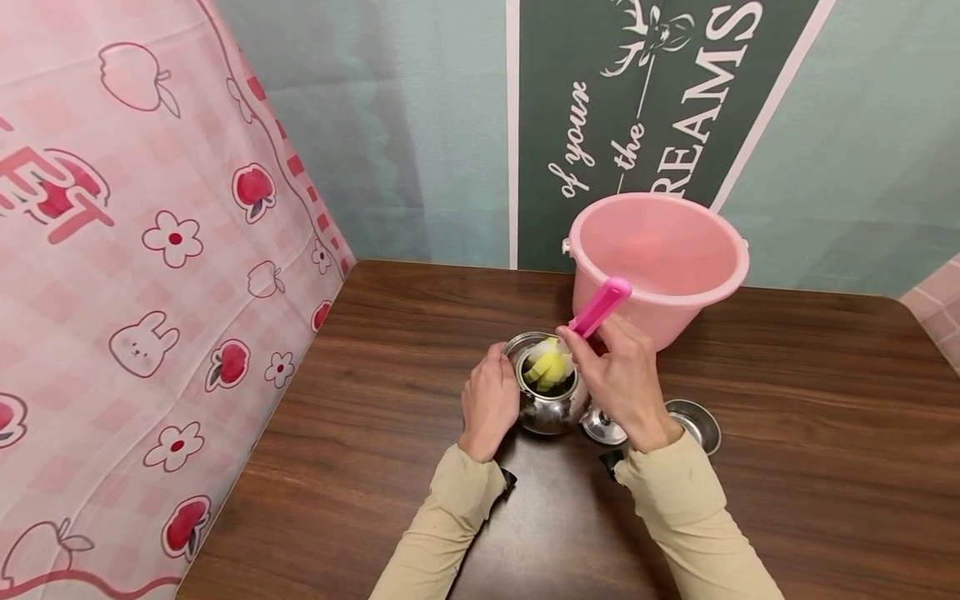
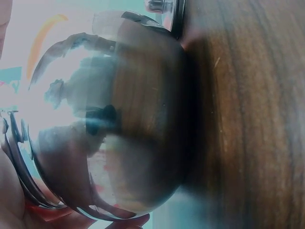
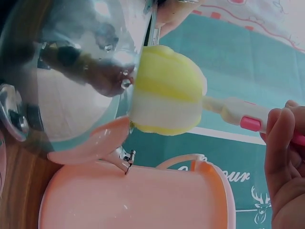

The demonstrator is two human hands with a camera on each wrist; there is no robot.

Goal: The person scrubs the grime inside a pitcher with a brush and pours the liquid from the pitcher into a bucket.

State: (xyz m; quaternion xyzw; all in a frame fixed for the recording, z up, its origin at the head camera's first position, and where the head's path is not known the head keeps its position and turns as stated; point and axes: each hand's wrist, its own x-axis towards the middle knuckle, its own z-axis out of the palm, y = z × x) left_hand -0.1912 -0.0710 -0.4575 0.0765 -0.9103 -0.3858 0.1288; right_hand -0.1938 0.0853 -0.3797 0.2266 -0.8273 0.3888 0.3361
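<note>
A shiny metal teapot stands on the table without its lid, its round side filling much of the left wrist view. My left hand grips it at its left side, fingers by the handle. Pinched in my right hand is a bottle brush with a pink handle and a yellow and white sponge head. The sponge sits at the teapot's mouth, partly inside; its lower part is hidden. Water drops cling to the teapot's metal in the right wrist view.
A pink bucket stands behind my right hand, near the wall cloth. The metal lid lies right of the teapot, partly behind my right hand. A small round metal dish is beside my right wrist. All stand on the brown wooden table.
</note>
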